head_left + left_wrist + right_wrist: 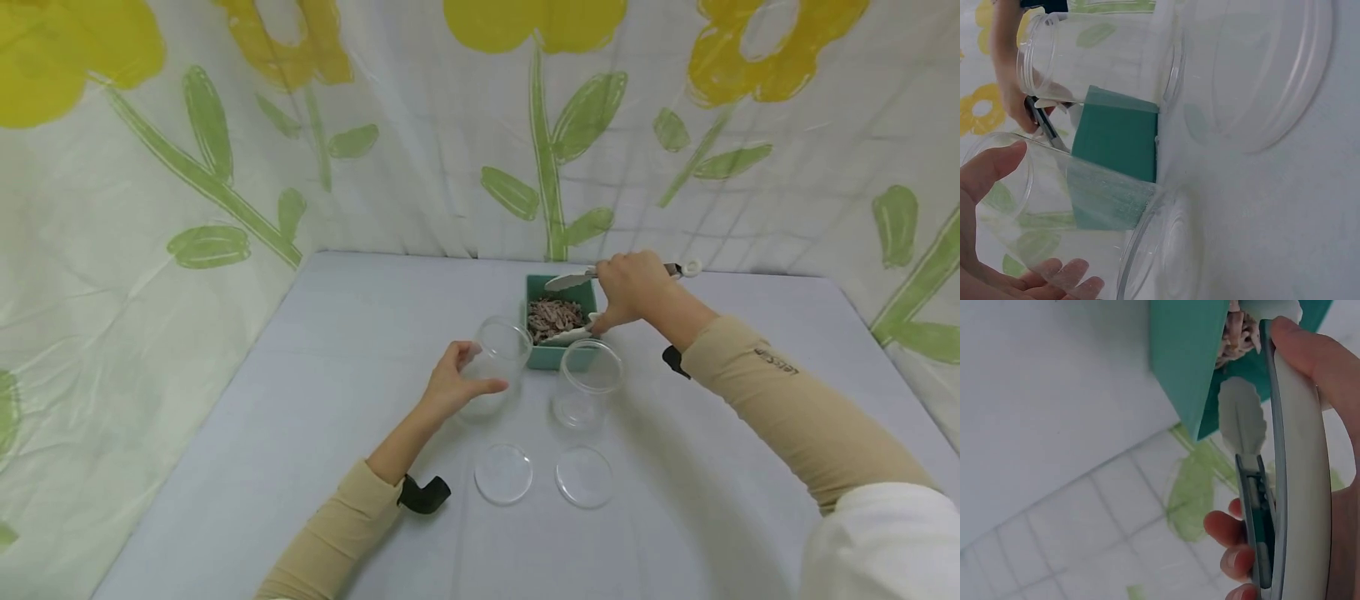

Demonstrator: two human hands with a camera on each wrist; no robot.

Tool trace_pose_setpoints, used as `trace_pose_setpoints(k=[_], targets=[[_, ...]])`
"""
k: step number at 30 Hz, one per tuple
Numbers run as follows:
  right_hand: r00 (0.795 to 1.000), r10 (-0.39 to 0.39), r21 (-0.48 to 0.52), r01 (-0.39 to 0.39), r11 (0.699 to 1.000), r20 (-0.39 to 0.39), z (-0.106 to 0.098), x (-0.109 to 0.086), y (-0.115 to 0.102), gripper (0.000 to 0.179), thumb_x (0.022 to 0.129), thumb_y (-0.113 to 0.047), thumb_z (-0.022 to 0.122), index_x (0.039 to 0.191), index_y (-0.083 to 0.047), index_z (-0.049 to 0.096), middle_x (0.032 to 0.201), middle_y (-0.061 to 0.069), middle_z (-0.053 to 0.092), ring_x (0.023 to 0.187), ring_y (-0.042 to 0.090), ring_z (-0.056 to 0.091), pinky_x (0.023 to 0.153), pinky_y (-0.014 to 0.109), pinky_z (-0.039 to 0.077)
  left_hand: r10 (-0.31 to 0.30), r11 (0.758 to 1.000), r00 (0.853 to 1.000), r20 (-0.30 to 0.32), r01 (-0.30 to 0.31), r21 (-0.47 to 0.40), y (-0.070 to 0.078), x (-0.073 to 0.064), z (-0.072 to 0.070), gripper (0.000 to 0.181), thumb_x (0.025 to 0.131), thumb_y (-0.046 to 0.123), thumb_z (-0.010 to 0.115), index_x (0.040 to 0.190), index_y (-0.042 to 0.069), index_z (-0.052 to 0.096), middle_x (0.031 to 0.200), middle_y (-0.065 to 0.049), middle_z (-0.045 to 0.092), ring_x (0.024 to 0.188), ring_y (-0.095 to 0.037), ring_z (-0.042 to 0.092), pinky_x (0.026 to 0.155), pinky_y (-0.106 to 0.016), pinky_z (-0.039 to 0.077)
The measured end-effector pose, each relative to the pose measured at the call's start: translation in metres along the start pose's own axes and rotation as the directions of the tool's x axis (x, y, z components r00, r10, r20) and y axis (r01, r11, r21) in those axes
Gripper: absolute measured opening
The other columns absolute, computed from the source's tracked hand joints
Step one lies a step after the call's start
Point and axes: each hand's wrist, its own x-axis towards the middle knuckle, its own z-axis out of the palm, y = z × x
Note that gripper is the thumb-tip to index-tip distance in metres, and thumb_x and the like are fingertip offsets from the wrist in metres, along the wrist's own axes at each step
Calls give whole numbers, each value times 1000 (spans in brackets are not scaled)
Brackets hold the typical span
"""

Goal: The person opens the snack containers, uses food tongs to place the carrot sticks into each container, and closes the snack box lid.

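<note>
My left hand (447, 390) grips a clear plastic jar (497, 368) around its side, thumb on one side and fingers on the other. The jar is tilted, its mouth near the green box (546, 358). My right hand (633, 286) holds white-tipped tongs (1300, 469) over that box, with their arms spread apart. One tip (567, 337) lies low in the box by the brownish-grey shredded strips (553, 318); the other tip (568, 281) is above the box's far part. A second clear jar (587, 392) stands upright and uncovered in front of the box.
Two clear round lids (504, 475) lie side by side on the white table (360, 350) nearer to me. A white curtain (420, 167) printed with yellow flowers hangs behind the table. Black wrist-worn pieces (425, 495) stick out below both forearms.
</note>
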Motion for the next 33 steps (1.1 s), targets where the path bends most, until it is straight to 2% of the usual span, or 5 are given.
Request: trace_pose_setpoints(k=[7,11,20,27,33], targets=[[1000,13,52,-14,999,17,10,4,6,58,68,-65,75,73,-10,58,66,2,56,58,19,53,54,37,47,-1,1000,1000,5,1,-2,-1,0,1,74,76,17,84,134,-1,42,143,-17,46,139,-33,35,111,-45,32],[1000,-18,54,18,998,4,17,5,8,55,71,-64,72,71,-11,57,66,2,56,58,19,53,54,39,48,2,1000,1000,9,-2,-11,-2,1,1,74,76,17,84,135,-1,42,143,-17,46,139,-33,35,111,-45,31],[999,-49,89,49,995,-4,27,1,9,55,75,-60,71,84,-6,65,71,5,59,60,24,57,55,41,52,1,1000,1000,14,0,-31,-2,2,2,73,77,17,83,135,-1,42,144,-18,45,139,-34,33,112,-46,31],[994,-90,69,95,993,-65,29,-5,9,49,78,-56,71,68,-10,58,63,4,51,53,19,47,49,34,44,5,999,1000,3,-5,-43,-2,2,4,70,77,15,83,132,-2,42,143,-20,45,139,-35,35,112,-45,31],[992,-102,72,107,992,-76,33,-8,12,45,81,-53,70,72,-9,60,63,3,52,54,20,48,52,36,46,17,999,1000,-4,-17,-45,-1,1,6,69,77,14,83,131,-2,43,142,-21,45,138,-36,35,112,-45,31]])
